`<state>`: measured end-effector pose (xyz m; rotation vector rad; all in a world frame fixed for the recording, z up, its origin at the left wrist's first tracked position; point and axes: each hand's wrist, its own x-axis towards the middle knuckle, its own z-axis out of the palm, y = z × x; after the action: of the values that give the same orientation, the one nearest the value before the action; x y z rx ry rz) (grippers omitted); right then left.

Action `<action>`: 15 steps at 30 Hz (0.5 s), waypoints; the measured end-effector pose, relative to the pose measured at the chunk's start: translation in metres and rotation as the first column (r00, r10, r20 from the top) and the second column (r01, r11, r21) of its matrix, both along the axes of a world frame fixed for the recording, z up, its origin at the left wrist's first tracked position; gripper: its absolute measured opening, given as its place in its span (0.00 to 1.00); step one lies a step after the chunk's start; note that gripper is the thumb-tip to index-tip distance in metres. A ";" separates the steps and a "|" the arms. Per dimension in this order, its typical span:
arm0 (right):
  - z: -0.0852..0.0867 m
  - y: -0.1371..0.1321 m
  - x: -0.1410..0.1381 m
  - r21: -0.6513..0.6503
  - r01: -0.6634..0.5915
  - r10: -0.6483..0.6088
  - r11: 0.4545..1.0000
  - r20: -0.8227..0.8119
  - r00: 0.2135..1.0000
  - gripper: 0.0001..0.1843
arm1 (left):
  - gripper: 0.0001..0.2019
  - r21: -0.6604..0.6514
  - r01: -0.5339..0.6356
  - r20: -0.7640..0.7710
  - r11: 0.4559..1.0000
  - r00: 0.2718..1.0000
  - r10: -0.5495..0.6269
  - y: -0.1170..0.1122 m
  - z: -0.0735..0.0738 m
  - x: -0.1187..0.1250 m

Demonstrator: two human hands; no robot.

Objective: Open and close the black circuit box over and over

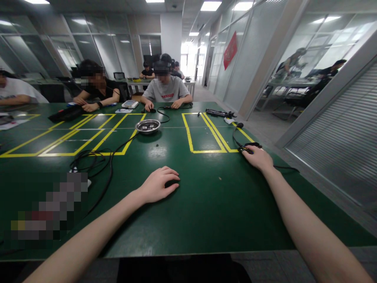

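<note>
My left hand (pixel 160 184) rests on the green tabletop, fingers slightly curved, the thumb apart from them and nothing between. At the right side of the table, my right hand (pixel 259 157) is closed over a black cabled device (pixel 253 145). The fingers and palm cover much of that device, so its kind is unclear. From it a thin black cord rises to a small round black end (pixel 240 125), and another black cable (pixel 287 169) trails off to the right.
A metal bowl (pixel 147 126) with small metal pieces stands mid-table. Yellow tape (pixel 209 151) marks rectangles. Coiled black cable (pixel 88 161) and a blurred-out object (pixel 50 212) lie left. A folded black tripod-like item (pixel 219 113) lies far right. People (pixel 166 88) sit opposite.
</note>
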<state>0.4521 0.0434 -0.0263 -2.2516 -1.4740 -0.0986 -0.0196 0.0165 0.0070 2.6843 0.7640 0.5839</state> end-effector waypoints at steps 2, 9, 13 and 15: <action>0.004 -0.002 -0.003 -0.020 0.009 -0.010 1.000 -0.027 1.000 0.25 | 0.09 0.003 0.001 0.002 1.000 1.000 -0.001 0.000 0.000 0.000; 0.017 -0.004 -0.031 -0.025 -0.154 0.151 0.988 -0.094 0.984 0.21 | 0.09 0.017 -0.002 0.013 1.000 1.000 0.002 0.000 -0.002 0.000; 0.021 -0.017 -0.101 0.050 -0.526 0.527 0.849 -0.151 0.836 0.18 | 0.09 0.016 -0.002 0.054 1.000 0.999 0.001 -0.001 -0.001 0.002; 0.024 -0.036 -0.150 0.100 -0.741 0.745 0.664 -0.175 0.644 0.16 | 0.11 0.035 0.009 0.133 0.999 0.991 -0.014 -0.004 0.002 0.004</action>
<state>0.3019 0.0079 -0.0021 -1.4004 -2.1334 0.3646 -0.0159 0.0123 0.0094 2.6467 0.7074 0.7720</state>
